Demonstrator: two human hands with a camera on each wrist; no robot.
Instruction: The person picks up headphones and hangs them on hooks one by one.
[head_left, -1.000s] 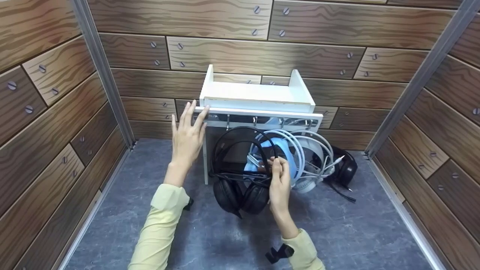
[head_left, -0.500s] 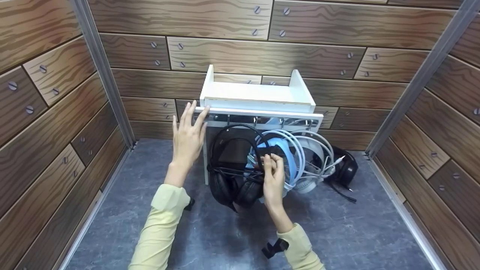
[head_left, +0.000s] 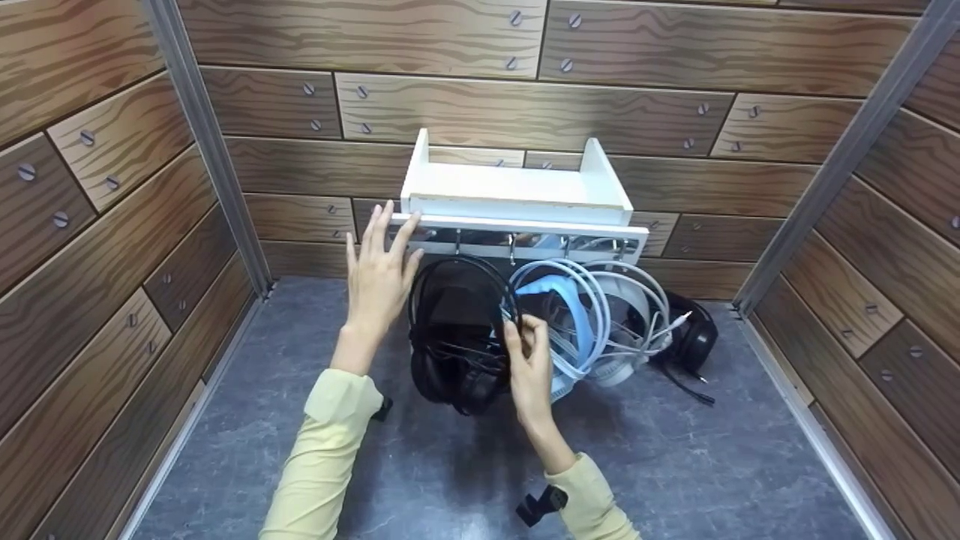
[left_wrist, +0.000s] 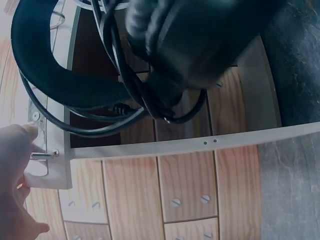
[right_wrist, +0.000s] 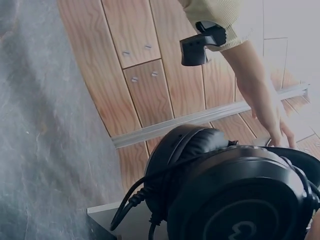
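My right hand (head_left: 531, 371) pinches the side of a pair of black headphones (head_left: 429, 375), whose looped cable follows the headband. They hang in front of the left part of a white rack (head_left: 525, 224) with a row of metal hooks (head_left: 512, 249). In the right wrist view a large ear cup (right_wrist: 240, 200) fills the foreground, and the right hand is mostly hidden. Fingers spread, my left hand (head_left: 376, 289) rests on the rack's top left corner. The left wrist view shows the headband (left_wrist: 30, 55) close to a hook; whether they touch, I cannot tell.
Light blue headphones (head_left: 574, 300) and white headphones (head_left: 626, 289) with coiled cables hang on the rack's right half. Another black pair (head_left: 696, 337) is at the far right. Wood-patterned walls (head_left: 480, 112) enclose the grey floor (head_left: 675, 465).
My right hand has moved left with the black headphones, bringing them nearer the rack's left side. More of the blue headphones shows now. The left hand has stayed on the corner.
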